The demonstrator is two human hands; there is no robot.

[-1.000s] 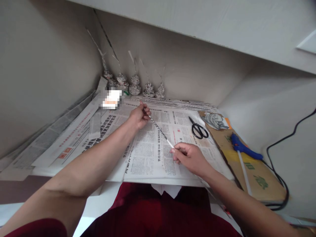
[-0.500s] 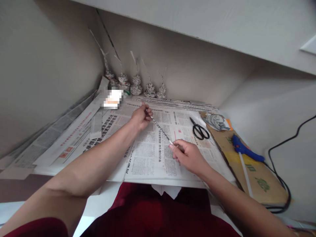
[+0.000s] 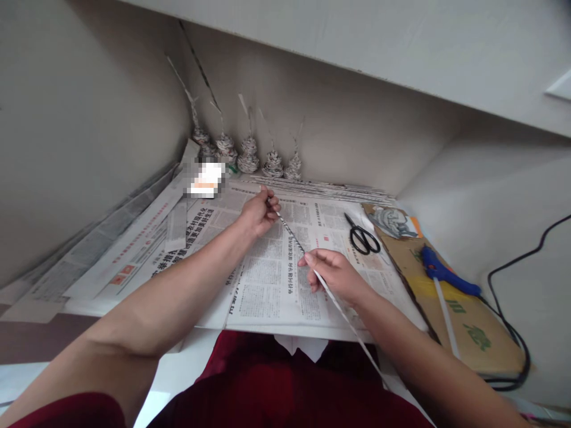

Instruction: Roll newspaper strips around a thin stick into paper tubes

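Note:
A thin rolled newspaper tube (image 3: 289,232) stretches diagonally between my two hands over the newspaper-covered table (image 3: 263,297). My left hand (image 3: 260,214) is closed around its far end. Near its lower end, my right hand (image 3: 329,270) pinches it between thumb and index finger. From under the right hand a pale paper strip (image 3: 350,321) trails down over the table's front edge towards my lap. Black-handled scissors (image 3: 362,235) lie on the newspaper to the right of my right hand.
Several coiled paper gourd shapes (image 3: 248,156) line the back wall, with thin paper rods (image 3: 330,190) in front. Paper strips (image 3: 120,238) lie left, by a blurred bright item (image 3: 207,179). A blue glue gun (image 3: 446,273) with a black cord rests on cardboard (image 3: 486,351) at right.
My right hand has shifted slightly left and up along the tube. The pale strip now shows trailing below it, where none was visible before. My left hand stays almost in place.

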